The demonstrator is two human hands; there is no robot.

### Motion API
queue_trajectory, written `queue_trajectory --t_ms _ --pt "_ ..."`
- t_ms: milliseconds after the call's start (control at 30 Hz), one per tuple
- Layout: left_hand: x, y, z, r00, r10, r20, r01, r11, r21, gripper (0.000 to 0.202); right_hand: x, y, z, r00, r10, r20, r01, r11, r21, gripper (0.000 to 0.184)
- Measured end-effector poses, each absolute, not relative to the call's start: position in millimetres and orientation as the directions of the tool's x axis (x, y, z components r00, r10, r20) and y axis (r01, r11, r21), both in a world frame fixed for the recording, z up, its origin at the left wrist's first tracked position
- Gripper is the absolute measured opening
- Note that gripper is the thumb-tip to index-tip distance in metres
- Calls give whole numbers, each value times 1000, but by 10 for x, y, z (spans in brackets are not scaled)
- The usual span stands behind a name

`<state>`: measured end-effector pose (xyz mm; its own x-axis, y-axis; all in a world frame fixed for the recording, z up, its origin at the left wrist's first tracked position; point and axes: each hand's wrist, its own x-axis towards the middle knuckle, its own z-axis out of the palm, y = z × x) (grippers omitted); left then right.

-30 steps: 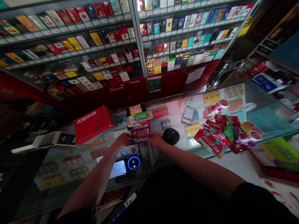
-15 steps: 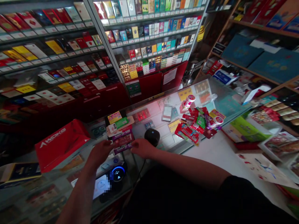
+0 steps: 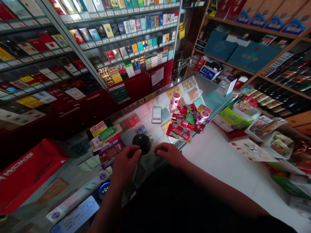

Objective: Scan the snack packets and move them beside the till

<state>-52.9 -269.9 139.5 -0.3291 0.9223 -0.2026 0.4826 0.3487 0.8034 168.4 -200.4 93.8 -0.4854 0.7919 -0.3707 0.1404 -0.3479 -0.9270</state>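
Note:
My left hand (image 3: 126, 163) hovers over the counter, fingers loosely bent, with nothing visible in it. It is just right of the purple-wrapped chocolate bars (image 3: 110, 150) and partly overlaps them in view. My right hand (image 3: 170, 154) is held over the counter's near edge, its fingers curved and a little apart, and I see nothing in it. Between the hands and slightly beyond stands a round black device (image 3: 141, 143) with a cable. Farther right lies a heap of red, green and purple candy packs (image 3: 179, 130), with a white-and-pink tub (image 3: 175, 98) behind it.
The glass counter (image 3: 155, 94) runs across the view. A red box (image 3: 34, 173) stands at the left, near a lit phone-like screen (image 3: 76, 216) and a blue-ringed display (image 3: 104, 190). Cigarette shelves (image 3: 131, 42) line the back. Snack bins (image 3: 261, 127) stand at the right.
Both hands have come away from the chocolate bars and moved right, the right hand farther. The camera has turned right, so the counter items appear shifted left.

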Motion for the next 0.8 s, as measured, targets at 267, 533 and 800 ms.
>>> queue_trajectory --t_ms 267,533,800 --pt "232 -2309 1028 -42 954 -298 490 280 826 20 2583 -1922 497 -54 872 -487 -41 -489 -871 37" --pt "711 -1617 594 2 964 -268 638 205 742 34 2886 -1628 329 -17 839 -544 -86 -544 -835 38" --pt "1068 -1143 429 61 952 -300 835 116 538 33 2836 -1321 236 -160 703 -693 -158 -711 -685 21"
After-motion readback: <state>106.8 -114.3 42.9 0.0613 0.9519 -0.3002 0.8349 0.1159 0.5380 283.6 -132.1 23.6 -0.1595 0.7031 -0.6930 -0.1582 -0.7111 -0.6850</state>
